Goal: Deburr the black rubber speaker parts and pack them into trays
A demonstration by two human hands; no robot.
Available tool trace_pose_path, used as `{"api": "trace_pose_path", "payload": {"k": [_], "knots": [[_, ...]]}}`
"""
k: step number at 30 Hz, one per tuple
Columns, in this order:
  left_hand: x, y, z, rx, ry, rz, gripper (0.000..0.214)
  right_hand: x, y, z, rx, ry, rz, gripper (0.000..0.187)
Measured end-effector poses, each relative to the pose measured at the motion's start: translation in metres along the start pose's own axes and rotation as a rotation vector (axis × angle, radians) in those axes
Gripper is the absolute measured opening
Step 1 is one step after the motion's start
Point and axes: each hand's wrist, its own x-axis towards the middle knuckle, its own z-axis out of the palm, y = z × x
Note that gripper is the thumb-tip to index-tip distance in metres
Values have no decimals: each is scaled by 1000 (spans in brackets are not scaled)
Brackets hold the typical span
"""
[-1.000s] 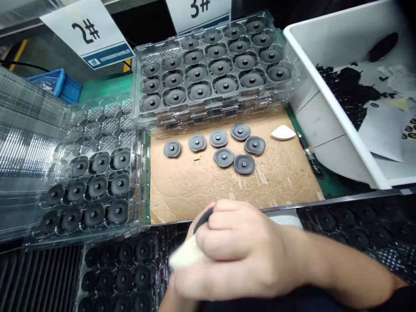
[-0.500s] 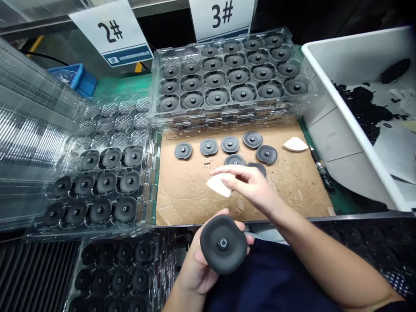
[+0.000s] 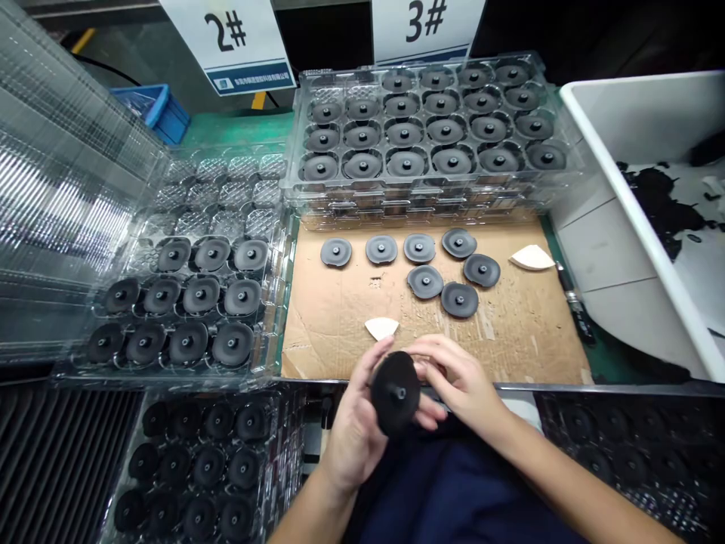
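Note:
Near the front edge of the bench, my left hand (image 3: 352, 431) grips a black, dished disc (image 3: 390, 404) with a small central stem, now tilted. The fingertips of my right hand (image 3: 464, 381) are closed at the disc's right edge; part of that contact is hidden. Just beyond my hands, a white wedge-shaped piece (image 3: 381, 328) lies on the cardboard sheet (image 3: 322, 340). Several similar dark discs lie loose farther back, one of them a grey-black disc (image 3: 459, 300) beyond my right hand.
Behind the cardboard stands a stack of clear trays (image 3: 419, 189) filled mostly with discs. Another clear tray (image 3: 272, 302) is at left, partly filled. At right are a second white wedge (image 3: 532, 258), a dark pen-like tool (image 3: 578, 310) and a white bin (image 3: 640, 227) with black scraps.
My right hand has let go of the white wedge, which now lies on the cardboard, and has come to the disc. My left hand has tilted the disc and raised it slightly.

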Motion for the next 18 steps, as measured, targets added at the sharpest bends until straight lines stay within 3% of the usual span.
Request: {"api": "trace_pose_path", "payload": {"k": [4,6,10,12,15,18], "knots": [[3,-7,-7,833,2,394,96,-18,1,-8,-32,94,72,22],[4,-9,-7,971,-60,471,107,-24,-2,-13,-28,163,98,20],[4,-8,-1,973,-75,482,108,-29,-19,-28,114,251,106,15],[2,-7,2,946,-65,433,106,-26,-27,-37,181,126,86,15],[-1,-5,5,899,-62,291,99,-16,-38,-52,262,-208,69,12],[-4,-4,7,784,-78,118,91,-7,-46,-64,421,-436,156,13]]}}
